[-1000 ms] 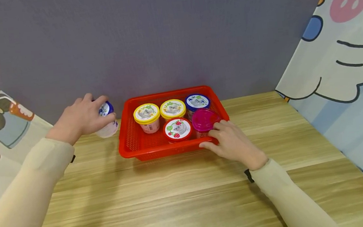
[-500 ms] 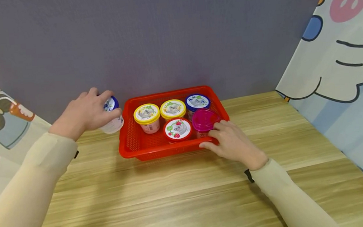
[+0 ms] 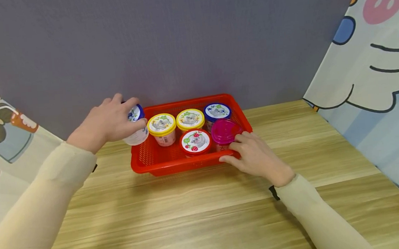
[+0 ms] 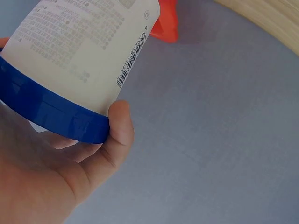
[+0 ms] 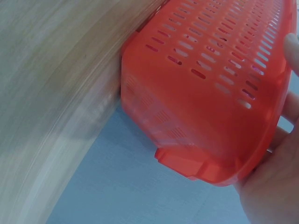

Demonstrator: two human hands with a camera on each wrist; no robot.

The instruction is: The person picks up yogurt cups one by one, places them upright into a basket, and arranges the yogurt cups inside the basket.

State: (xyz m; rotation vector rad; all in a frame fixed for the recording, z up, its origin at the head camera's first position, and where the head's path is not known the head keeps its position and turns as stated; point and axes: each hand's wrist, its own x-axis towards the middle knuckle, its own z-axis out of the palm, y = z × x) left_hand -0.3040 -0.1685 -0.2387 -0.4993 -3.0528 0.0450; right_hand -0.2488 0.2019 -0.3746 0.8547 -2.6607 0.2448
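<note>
My left hand (image 3: 108, 120) grips a blue-lidded cup (image 3: 139, 137) by its lid, tilted, at the left rim of the red plastic basket (image 3: 185, 166). In the left wrist view, a thumb presses the blue lid's edge (image 4: 51, 112) and the pale printed side with a barcode shows. At the basket's front right corner, my right hand (image 3: 256, 159) holds the rim, thumb outside and fingers over the edge. Inside stand two yellow-lidded cups (image 3: 161, 124), a red-lidded cup (image 3: 195, 141), another blue-lidded cup (image 3: 217, 112) and a magenta-lidded cup (image 3: 225, 131), partly covered by my right hand.
The basket rests on a wood-grain table (image 3: 200, 219), close to a grey back wall (image 3: 185, 42). Cartoon-printed panels stand at the left (image 3: 4, 129) and right (image 3: 386, 64). Bare tabletop lies in front of the basket.
My left hand has moved right with the blue-lidded cup, from beside the basket to its left rim. My right hand and the basket have stayed in place.
</note>
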